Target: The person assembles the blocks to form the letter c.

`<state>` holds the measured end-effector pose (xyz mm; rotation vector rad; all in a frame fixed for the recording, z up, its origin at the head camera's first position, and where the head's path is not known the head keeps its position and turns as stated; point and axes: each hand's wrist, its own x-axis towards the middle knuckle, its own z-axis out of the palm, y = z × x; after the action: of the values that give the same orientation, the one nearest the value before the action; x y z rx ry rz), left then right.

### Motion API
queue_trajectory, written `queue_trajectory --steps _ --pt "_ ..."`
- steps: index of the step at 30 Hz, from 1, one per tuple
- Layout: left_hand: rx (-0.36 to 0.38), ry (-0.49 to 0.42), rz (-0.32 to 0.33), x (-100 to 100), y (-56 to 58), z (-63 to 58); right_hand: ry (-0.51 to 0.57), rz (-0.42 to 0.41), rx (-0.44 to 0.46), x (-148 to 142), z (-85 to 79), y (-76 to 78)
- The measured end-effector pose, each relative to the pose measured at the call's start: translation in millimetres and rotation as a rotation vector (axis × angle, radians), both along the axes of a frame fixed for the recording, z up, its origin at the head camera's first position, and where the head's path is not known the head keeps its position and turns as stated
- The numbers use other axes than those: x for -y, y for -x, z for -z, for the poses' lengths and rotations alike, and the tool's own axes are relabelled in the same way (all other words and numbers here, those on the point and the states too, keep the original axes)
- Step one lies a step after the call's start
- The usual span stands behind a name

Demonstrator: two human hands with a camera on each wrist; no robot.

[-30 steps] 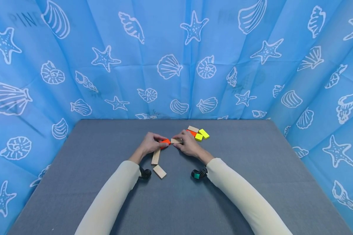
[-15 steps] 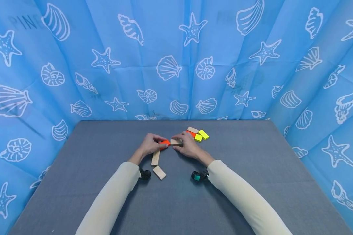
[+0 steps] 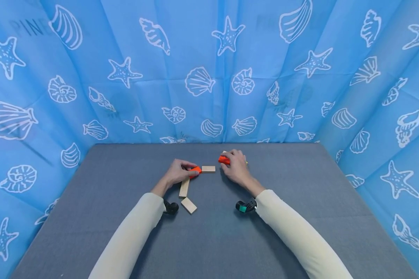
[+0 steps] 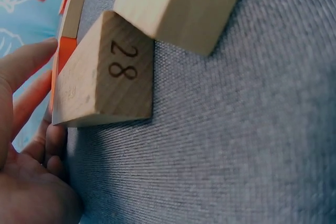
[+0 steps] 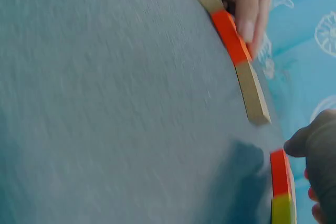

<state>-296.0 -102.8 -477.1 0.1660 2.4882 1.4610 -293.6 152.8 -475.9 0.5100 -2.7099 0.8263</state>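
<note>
My left hand pinches an orange block that lies end to end in a curved row of blocks. Beside it on the right lies a plain wooden block, apart from both hands. Nearer me the row goes on with a wooden block stamped 28 and another wooden block. My right hand has its thumb and fingers about a second orange block at the back right. In the right wrist view a yellow block adjoins it; in the head view the hand mostly covers that pile.
Grey cloth covers the table. A blue curtain with white shells and starfish stands along the back and sides. Black devices, one on the left wrist and one on the right wrist, hang just above the cloth.
My right hand has let go of the plain wooden block at the row's end and moved right and back to the orange block in the pile. My left hand has stayed in place.
</note>
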Motion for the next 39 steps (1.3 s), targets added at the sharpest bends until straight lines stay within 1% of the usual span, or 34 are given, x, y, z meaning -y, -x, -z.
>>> queue_trajectory --steps 3,5,8,13,17,23,29,33,36,39 --pt "-0.013 -0.028 0.028 4 -1.4 1.1 -0.086 0.050 0.013 -7 0.8 0.6" --pt "-0.024 -0.052 0.044 8 -2.9 1.5 -0.132 0.058 0.025 -11 1.9 -0.2" --pt "-0.037 -0.083 0.065 16 -6.6 1.3 -0.170 0.050 0.023 -14 3.8 -1.7" --pt "-0.066 -0.093 0.105 30 -18.0 1.6 -0.178 0.032 -0.015 -16 3.6 -2.8" --pt "-0.080 -0.092 0.129 41 -30.5 2.1 -0.194 0.009 -0.040 -17 3.3 -2.9" --pt "-0.109 -0.059 0.153 53 -46.7 3.8 -0.200 -0.034 -0.052 -18 2.7 -7.6" --pt "-0.112 -0.013 0.149 55 -62.5 4.8 -0.194 -0.082 -0.067 -19 3.0 -14.7" --pt "-0.138 -0.004 0.153 54 -71.2 5.7 -0.192 -0.104 -0.071 -20 3.4 -19.2" --pt "-0.162 0.004 0.147 52 -74.3 7.2 -0.192 -0.127 -0.059 -19 2.3 -23.7" --pt "-0.173 0.010 0.131 51 -74.6 8.8 -0.208 -0.161 -0.015 -17 0.1 -29.0"
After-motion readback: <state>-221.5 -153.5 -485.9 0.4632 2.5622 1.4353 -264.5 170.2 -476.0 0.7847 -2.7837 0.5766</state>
